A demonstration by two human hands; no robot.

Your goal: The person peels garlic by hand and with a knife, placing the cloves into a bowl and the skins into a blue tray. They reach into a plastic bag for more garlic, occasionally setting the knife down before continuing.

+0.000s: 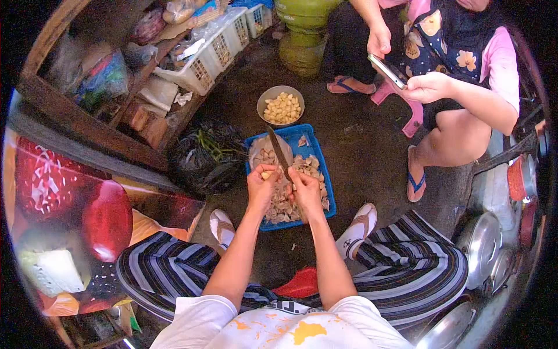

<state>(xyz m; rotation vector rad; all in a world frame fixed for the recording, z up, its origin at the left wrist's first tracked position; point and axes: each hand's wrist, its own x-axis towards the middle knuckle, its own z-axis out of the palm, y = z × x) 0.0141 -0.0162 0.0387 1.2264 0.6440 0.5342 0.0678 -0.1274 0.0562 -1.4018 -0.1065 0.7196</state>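
Observation:
Over a blue tray (318, 142), my left hand (263, 185) is closed on a pale garlic clove (266, 175). Close beside it, my right hand (304, 187) grips a knife (278, 148), whose dark blade points up and away from me. Unpeeled garlic cloves and loose skins (311, 168) lie in the tray beneath both hands, along with a clear plastic bag (279, 145). Just beyond the tray stands a round bowl (262, 111) with many peeled cloves (283, 108) in it.
A black plastic bag (200, 166) with green stalks lies left of the tray. White crates (203, 75) sit on a wooden shelf. Green gas cylinders (302, 52) stand at the back. At right, a seated person (465, 131) holds a phone (386, 71). Metal pots (483, 244) line the right edge.

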